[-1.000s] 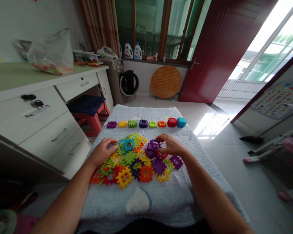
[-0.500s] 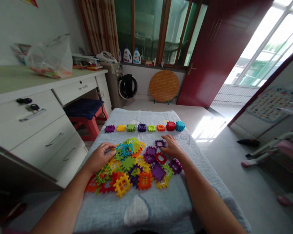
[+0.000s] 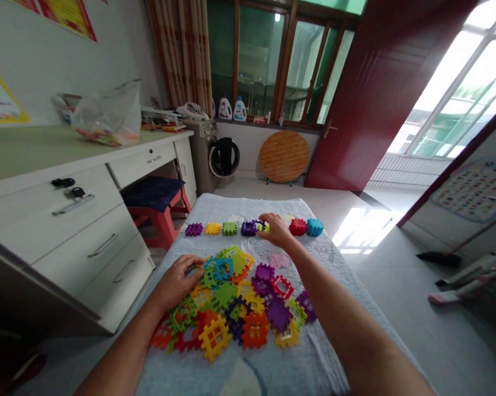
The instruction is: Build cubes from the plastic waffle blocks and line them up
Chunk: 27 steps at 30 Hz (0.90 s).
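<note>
Many toothed squares (image 3: 225, 296), bright-coloured, some solid, some windowed, heaped loosely

Two hands: one left hand (image 3: 182, 280), one right hand (image 3: 276, 230). One dark purple piece (image 3: 258, 224) in the right grip. Stacks showing in the row, I get seven: one purple stack (image 3: 194, 229), one yellow stack (image 3: 213, 229), one green stack (image 3: 230, 229), one dark purple stack (image 3: 247, 229), one lime stack (image 3: 264, 227) partly hidden, one red stack (image 3: 298, 226), one blue stack (image 3: 314, 227). One pile (image 3: 224, 296); pieces overlap, can't total them. Two bottles (image 3: 240, 110), one plastic bag (image 3: 108, 118), one stool (image 3: 154, 195), one washing machine (image 3: 200, 151), one round board (image 3: 284, 157), four drawers (image 3: 83, 234).
</note>
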Each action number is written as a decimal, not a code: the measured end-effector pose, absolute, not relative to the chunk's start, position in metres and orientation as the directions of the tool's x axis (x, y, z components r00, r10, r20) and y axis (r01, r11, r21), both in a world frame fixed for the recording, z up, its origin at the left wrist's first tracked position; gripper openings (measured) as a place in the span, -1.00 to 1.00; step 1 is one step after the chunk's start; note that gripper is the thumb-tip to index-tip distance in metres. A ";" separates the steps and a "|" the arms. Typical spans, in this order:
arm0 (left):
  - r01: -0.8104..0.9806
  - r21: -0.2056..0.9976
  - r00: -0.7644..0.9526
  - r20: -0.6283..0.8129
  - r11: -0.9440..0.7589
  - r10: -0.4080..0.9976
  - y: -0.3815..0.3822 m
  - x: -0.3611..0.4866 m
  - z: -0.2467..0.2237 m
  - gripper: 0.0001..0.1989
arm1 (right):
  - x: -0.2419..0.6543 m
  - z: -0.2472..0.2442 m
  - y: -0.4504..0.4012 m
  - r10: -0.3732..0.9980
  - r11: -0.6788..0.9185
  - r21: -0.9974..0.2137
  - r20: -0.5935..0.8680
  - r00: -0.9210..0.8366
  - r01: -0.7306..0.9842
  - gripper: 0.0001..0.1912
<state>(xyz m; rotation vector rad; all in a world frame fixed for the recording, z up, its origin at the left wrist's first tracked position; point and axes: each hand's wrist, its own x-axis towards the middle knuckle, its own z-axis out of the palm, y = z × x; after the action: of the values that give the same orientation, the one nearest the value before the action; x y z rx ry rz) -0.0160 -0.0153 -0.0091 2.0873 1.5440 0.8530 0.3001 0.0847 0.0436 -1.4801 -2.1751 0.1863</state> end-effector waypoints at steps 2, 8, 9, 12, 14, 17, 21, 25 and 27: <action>0.700 0.642 0.207 0.236 -0.312 0.949 -0.016 -0.016 -0.010 -0.66 | 0.286 0.039 0.100 0.913 0.385 -0.369 0.283 -0.293 0.846 -0.57; 0.708 0.630 0.199 0.255 -0.318 0.946 -0.016 -0.016 -0.010 -0.68 | 0.273 0.027 0.124 0.932 0.355 -0.354 0.208 -0.297 0.865 -0.53; 0.711 0.628 0.198 0.252 -0.316 0.947 -0.016 -0.015 -0.009 -0.68 | 0.274 0.027 0.125 0.933 0.353 -0.350 0.203 -0.298 0.868 -0.51; 0.718 0.624 0.194 0.246 -0.308 0.950 -0.016 -0.015 -0.008 -0.69 | 0.274 0.025 0.126 0.937 0.344 -0.324 0.183 -0.298 0.881 -0.40; 0.720 0.622 0.196 0.245 -0.309 0.950 -0.016 -0.015 -0.008 -0.69 | 0.274 0.024 0.125 0.940 0.337 -0.307 0.156 -0.303 0.890 -0.28; 0.719 0.622 0.198 0.244 -0.310 0.949 -0.016 -0.015 -0.008 -0.68 | 0.273 0.024 0.124 0.942 0.336 -0.298 0.111 -0.317 0.893 -0.23; 0.716 0.626 0.201 0.239 -0.309 0.950 -0.016 -0.015 -0.008 -0.68 | 0.272 0.023 0.127 0.943 0.333 -0.316 0.096 -0.319 0.889 -0.28; 0.713 0.626 0.202 0.245 -0.314 0.948 -0.016 -0.015 -0.008 -0.69 | 0.271 0.022 0.131 0.945 0.327 -0.332 0.110 -0.308 0.885 -0.28; 0.712 0.627 0.202 0.249 -0.316 0.947 -0.016 -0.016 -0.008 -0.68 | 0.272 0.022 0.132 0.945 0.328 -0.335 0.109 -0.310 0.883 -0.27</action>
<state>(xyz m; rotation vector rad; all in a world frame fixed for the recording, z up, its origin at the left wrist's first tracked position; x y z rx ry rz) -0.0156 -0.0161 -0.0082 2.1085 1.5505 0.8620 0.2717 0.1324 0.0216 -1.6427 -2.3126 0.3083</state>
